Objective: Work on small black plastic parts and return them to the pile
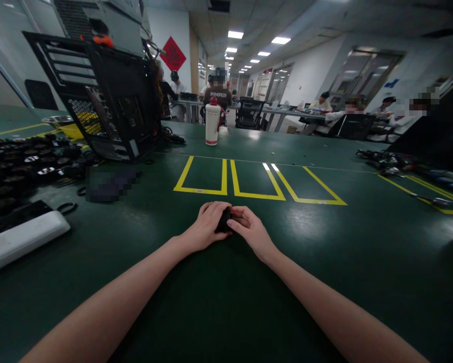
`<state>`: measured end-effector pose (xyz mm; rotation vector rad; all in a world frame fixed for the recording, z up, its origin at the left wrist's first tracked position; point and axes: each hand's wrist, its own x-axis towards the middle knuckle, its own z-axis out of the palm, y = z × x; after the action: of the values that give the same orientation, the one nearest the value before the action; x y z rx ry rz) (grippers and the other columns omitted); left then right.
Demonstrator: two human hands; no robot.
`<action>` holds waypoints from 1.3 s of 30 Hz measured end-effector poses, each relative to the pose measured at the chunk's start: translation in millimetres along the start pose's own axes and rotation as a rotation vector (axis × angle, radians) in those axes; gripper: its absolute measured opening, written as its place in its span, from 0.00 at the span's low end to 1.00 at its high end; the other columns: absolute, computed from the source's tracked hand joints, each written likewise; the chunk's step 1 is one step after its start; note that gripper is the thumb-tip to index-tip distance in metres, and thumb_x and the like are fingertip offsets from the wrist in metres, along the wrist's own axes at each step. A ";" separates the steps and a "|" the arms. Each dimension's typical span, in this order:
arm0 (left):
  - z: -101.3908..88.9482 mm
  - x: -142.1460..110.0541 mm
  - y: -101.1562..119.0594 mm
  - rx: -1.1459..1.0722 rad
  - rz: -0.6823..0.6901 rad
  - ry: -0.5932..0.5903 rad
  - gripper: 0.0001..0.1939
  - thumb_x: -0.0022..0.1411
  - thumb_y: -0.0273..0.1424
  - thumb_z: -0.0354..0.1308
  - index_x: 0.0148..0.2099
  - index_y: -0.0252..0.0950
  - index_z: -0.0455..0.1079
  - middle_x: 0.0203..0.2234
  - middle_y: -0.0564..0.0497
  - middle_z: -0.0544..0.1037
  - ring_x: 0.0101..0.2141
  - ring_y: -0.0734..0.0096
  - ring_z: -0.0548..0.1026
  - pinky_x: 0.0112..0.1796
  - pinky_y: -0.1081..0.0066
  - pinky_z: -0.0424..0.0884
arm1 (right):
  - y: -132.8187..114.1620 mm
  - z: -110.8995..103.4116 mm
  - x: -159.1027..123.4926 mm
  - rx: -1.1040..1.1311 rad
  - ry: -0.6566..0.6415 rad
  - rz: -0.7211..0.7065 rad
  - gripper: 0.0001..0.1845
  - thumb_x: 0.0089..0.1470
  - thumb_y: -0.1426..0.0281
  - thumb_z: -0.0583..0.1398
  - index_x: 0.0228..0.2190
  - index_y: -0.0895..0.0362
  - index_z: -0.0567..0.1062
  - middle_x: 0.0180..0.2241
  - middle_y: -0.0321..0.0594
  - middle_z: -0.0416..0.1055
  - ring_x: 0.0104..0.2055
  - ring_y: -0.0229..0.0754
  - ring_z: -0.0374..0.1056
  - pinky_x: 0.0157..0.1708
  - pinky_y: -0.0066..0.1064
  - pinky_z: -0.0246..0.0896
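Both my hands meet low on the green table (226,302), just in front of three yellow taped boxes (257,184). My left hand (207,227) is curled around a small black part (224,222), its fingers closed over the top. My right hand (249,229) pinches the same part from the right side with thumb and fingers. The part is mostly hidden between the two hands, so its shape is unclear.
An open black computer case (109,101) stands at the back left, with a pile of small black parts (25,161) beside it. A white flat device (22,239) lies at the left edge. A white bottle (212,123) stands behind the boxes. Cables (385,161) lie right. Several people sit at far tables.
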<state>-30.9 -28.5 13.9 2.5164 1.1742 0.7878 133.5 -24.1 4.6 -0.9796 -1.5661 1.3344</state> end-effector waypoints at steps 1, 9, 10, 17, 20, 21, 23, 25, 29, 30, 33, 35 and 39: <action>1.8 0.0 -1.6 0.012 0.002 0.007 0.27 0.52 0.32 0.55 0.53 0.38 0.48 0.47 0.47 0.61 0.50 0.63 0.58 0.53 0.59 0.49 | 1.0 -0.3 0.5 -0.002 -0.001 0.014 0.16 0.45 0.67 0.58 0.39 0.54 0.65 0.42 0.39 0.65 0.45 0.40 0.63 0.47 0.36 0.58; -1.4 -1.8 0.5 0.045 0.001 -0.009 0.27 0.54 0.31 0.53 0.54 0.39 0.48 0.47 0.47 0.61 0.49 0.63 0.59 0.52 0.57 0.50 | 2.1 -0.5 -1.7 0.126 -0.099 -0.031 0.18 0.41 0.72 0.61 0.37 0.54 0.65 0.39 0.37 0.66 0.44 0.41 0.64 0.46 0.37 0.58; -1.8 -2.1 0.8 0.043 0.002 -0.011 0.27 0.54 0.31 0.53 0.54 0.39 0.47 0.48 0.47 0.61 0.49 0.63 0.59 0.52 0.56 0.50 | 1.5 -0.4 -2.2 0.126 -0.101 -0.031 0.18 0.41 0.71 0.61 0.37 0.54 0.65 0.40 0.37 0.66 0.44 0.41 0.64 0.46 0.37 0.58; 5.9 -1.4 -5.1 0.050 0.015 0.027 0.28 0.53 0.33 0.55 0.53 0.39 0.48 0.48 0.46 0.61 0.49 0.62 0.60 0.51 0.56 0.52 | 0.8 -0.1 -2.7 0.021 -0.011 -0.019 0.15 0.46 0.66 0.58 0.39 0.54 0.65 0.40 0.38 0.66 0.43 0.40 0.64 0.44 0.35 0.60; 8.1 -0.8 -6.7 0.048 0.015 0.034 0.28 0.53 0.33 0.55 0.53 0.39 0.48 0.47 0.47 0.61 0.49 0.63 0.60 0.51 0.57 0.51 | 0.7 -0.5 -2.8 0.015 -0.019 0.009 0.17 0.46 0.67 0.58 0.40 0.54 0.65 0.41 0.40 0.66 0.44 0.41 0.64 0.44 0.36 0.60; 8.5 -0.6 -7.0 0.049 0.015 0.034 0.28 0.52 0.33 0.55 0.53 0.39 0.48 0.48 0.47 0.61 0.49 0.62 0.60 0.51 0.56 0.51 | 0.7 -0.6 -2.9 0.019 -0.033 0.008 0.17 0.46 0.67 0.58 0.40 0.55 0.65 0.41 0.40 0.66 0.44 0.41 0.64 0.44 0.37 0.60; 9.0 -0.4 -7.5 0.052 0.012 0.037 0.28 0.52 0.33 0.55 0.53 0.39 0.48 0.48 0.47 0.61 0.49 0.62 0.60 0.51 0.56 0.51 | 1.0 -0.6 -3.1 0.033 -0.056 -0.014 0.15 0.46 0.68 0.58 0.39 0.55 0.66 0.40 0.39 0.66 0.44 0.41 0.64 0.44 0.36 0.60; 8.9 -0.3 -7.6 0.051 0.008 0.036 0.28 0.52 0.32 0.55 0.54 0.40 0.47 0.48 0.46 0.61 0.49 0.62 0.59 0.50 0.55 0.51 | 2.2 -0.6 -3.0 0.045 -0.060 -0.038 0.16 0.45 0.69 0.58 0.39 0.54 0.65 0.40 0.39 0.66 0.44 0.41 0.64 0.45 0.36 0.60; 7.7 -0.7 -6.8 0.048 0.007 0.017 0.28 0.53 0.31 0.55 0.54 0.39 0.47 0.49 0.46 0.60 0.49 0.62 0.59 0.50 0.56 0.51 | 5.5 -0.6 -1.8 0.077 -0.062 -0.048 0.18 0.43 0.71 0.60 0.39 0.54 0.65 0.39 0.38 0.66 0.43 0.41 0.64 0.44 0.36 0.60; 7.5 -0.8 -6.4 0.050 0.006 0.017 0.28 0.53 0.31 0.54 0.53 0.39 0.48 0.48 0.46 0.60 0.49 0.62 0.59 0.51 0.56 0.51 | 6.0 -0.5 -1.4 0.085 -0.064 -0.048 0.18 0.42 0.70 0.60 0.39 0.54 0.65 0.39 0.38 0.66 0.43 0.40 0.64 0.44 0.36 0.60; 7.7 -1.2 -5.8 0.061 0.007 0.029 0.28 0.52 0.32 0.55 0.53 0.39 0.48 0.48 0.47 0.61 0.49 0.63 0.59 0.51 0.56 0.51 | 6.0 -0.1 -0.5 0.084 -0.049 -0.053 0.15 0.44 0.68 0.59 0.37 0.54 0.66 0.38 0.37 0.66 0.42 0.39 0.64 0.43 0.35 0.60; 8.0 -1.3 -5.5 0.065 0.012 0.030 0.28 0.52 0.32 0.55 0.53 0.38 0.48 0.48 0.46 0.61 0.49 0.63 0.59 0.51 0.56 0.51 | 5.4 0.2 0.0 0.075 -0.026 -0.057 0.13 0.45 0.67 0.58 0.36 0.54 0.67 0.37 0.36 0.67 0.41 0.39 0.64 0.43 0.35 0.60; 7.4 -1.3 -4.8 0.072 0.026 0.027 0.29 0.52 0.32 0.55 0.54 0.39 0.48 0.48 0.46 0.61 0.49 0.62 0.59 0.51 0.56 0.51 | 4.3 -0.6 0.5 0.058 -0.006 -0.037 0.16 0.44 0.66 0.59 0.38 0.54 0.66 0.39 0.38 0.66 0.41 0.40 0.64 0.42 0.36 0.60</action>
<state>-30.4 -26.4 5.3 2.5918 1.2014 0.8019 134.1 -22.8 0.4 -0.9075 -1.5343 1.3513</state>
